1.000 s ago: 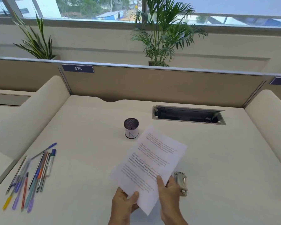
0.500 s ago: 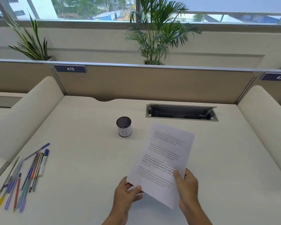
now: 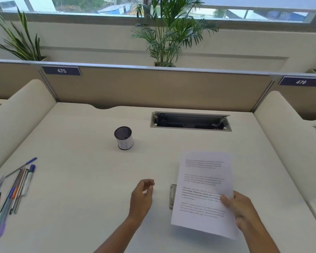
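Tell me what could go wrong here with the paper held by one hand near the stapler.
1. Only the right hand pinches the sheet, at its right edge, so it may sag, bend or slip.
2. The sheet partly covers the stapler, so the left hand, if it reaches for it, might fumble or knock it.
3. The loose pens lie near the left edge of the desk and could roll off if bumped.

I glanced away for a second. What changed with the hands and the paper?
The left hand let go of the paper and now hangs apart, fingers loosely curled. The right hand alone holds the paper, carried rightward, uncovering part of the stapler. Cup and pens stayed put.
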A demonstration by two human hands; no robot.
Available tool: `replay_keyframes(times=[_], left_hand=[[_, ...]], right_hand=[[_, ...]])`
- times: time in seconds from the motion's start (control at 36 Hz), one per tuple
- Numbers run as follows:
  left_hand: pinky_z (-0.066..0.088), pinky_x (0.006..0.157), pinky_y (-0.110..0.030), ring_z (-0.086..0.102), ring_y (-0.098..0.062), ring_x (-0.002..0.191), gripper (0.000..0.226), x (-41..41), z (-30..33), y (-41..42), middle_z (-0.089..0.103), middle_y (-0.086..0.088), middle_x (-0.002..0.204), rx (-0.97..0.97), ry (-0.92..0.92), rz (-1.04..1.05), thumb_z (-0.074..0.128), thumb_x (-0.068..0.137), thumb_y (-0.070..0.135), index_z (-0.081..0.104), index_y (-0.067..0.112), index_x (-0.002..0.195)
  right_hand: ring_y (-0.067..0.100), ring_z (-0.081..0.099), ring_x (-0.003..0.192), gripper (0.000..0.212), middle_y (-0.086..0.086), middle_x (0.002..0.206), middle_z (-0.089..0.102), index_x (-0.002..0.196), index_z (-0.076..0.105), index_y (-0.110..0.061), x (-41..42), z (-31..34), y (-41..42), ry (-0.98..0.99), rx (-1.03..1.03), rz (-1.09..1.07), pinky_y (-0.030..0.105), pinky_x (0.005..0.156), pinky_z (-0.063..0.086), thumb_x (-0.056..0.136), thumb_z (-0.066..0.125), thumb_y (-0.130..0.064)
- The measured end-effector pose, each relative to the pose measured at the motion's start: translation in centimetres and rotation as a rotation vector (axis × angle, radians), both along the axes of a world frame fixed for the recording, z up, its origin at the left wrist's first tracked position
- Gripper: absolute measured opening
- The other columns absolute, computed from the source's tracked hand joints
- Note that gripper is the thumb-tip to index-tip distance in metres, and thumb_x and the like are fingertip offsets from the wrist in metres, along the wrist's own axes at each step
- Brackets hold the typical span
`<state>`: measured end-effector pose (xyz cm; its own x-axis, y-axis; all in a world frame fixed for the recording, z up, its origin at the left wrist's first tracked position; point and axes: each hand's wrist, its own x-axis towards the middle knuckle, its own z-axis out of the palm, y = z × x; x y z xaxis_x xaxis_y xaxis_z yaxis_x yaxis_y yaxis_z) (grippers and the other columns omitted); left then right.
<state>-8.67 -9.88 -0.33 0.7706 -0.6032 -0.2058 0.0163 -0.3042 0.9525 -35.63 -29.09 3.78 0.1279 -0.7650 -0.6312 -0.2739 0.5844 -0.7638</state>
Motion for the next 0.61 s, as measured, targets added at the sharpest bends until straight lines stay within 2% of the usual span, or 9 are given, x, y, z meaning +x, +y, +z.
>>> replay_keyframes(times=[0.03,0.08,0.14,0.31,0.39,0.44,0.56,0.61], left_hand=[[0.058,0.101,-0.026,0.071,-0.001,0.109,0.023,-0.3,-0.2,-0.7,0.078,0.010,0.113,0.003,-0.030,-0.034,0.063,0.105,0.004,0.074,0.023,0.110],[0.054,0.108,-0.030,0.069,-0.008,0.119,0.020,-0.7,-0.9,-2.0,0.074,0.007,0.121,0.018,-0.093,-0.106,0.063,0.105,0.005,0.072,0.019,0.117],[0.050,0.113,-0.031,0.065,-0.011,0.124,0.021,-1.2,-1.5,-3.3,0.071,0.008,0.126,0.049,-0.154,-0.158,0.062,0.106,0.010,0.070,0.019,0.123],[0.038,0.125,-0.043,0.050,-0.018,0.145,0.025,-2.6,-2.7,-6.2,0.062,0.004,0.139,0.101,-0.205,-0.239,0.053,0.111,0.019,0.061,0.016,0.134],[0.015,0.136,-0.044,0.025,-0.025,0.164,0.033,-3.0,-3.1,-7.4,0.052,0.007,0.148,0.158,-0.201,-0.266,0.047,0.114,0.024,0.055,0.013,0.144],[0.001,0.137,-0.043,0.006,-0.024,0.169,0.038,-2.9,-3.2,-7.9,0.044,0.001,0.163,0.191,-0.195,-0.297,0.042,0.116,0.026,0.050,0.011,0.150],[-0.004,0.137,-0.044,-0.005,-0.023,0.169,0.046,-2.9,-3.4,-8.8,0.025,-0.009,0.177,0.213,-0.221,-0.350,0.038,0.116,0.030,0.044,0.010,0.158],[-0.005,0.137,-0.045,-0.005,-0.024,0.169,0.048,-2.9,-3.3,-9.2,0.023,-0.011,0.178,0.217,-0.231,-0.358,0.038,0.116,0.031,0.044,0.008,0.159]], right_hand=[[0.040,0.076,0.094,0.023,0.018,0.095,0.081,0.110,0.074,-0.004,-0.5,-0.1,-0.3,0.019,0.013,0.010,0.055,0.087,0.062,0.093,0.072,0.011],[0.046,0.075,0.102,0.020,0.024,0.105,0.078,0.109,0.074,-0.003,-1.5,-0.2,-0.7,0.060,0.037,0.039,0.065,0.097,0.058,0.094,0.071,0.011],[0.046,0.075,0.100,0.017,0.023,0.105,0.078,0.101,0.074,-0.006,-2.3,-0.4,-1.0,0.099,0.057,0.068,0.067,0.097,0.058,0.095,0.071,0.010],[0.045,0.074,0.100,0.016,0.021,0.103,0.077,0.099,0.071,-0.005,-3.6,-1.3,-1.3,0.134,0.099,0.080,0.062,0.096,0.059,0.095,0.070,0.010],[0.044,0.075,0.099,0.017,0.021,0.102,0.078,0.096,0.071,-0.006,-3.9,-1.7,-1.3,0.132,0.108,0.088,0.060,0.095,0.060,0.095,0.070,0.010],[0.040,0.075,0.094,0.016,0.018,0.100,0.078,0.098,0.072,-0.006,-3.8,-2.0,-1.3,0.135,0.103,0.101,0.053,0.088,0.062,0.095,0.071,0.009],[0.034,0.075,0.087,0.015,0.016,0.097,0.079,0.105,0.075,-0.002,-3.9,-2.7,-1.5,0.137,0.075,0.114,0.039,0.075,0.060,0.095,0.072,0.009],[0.037,0.076,0.090,0.015,0.018,0.099,0.080,0.106,0.076,-0.002,-3.8,-3.0,-1.6,0.133,0.079,0.115,0.042,0.078,0.062,0.095,0.071,0.008]])
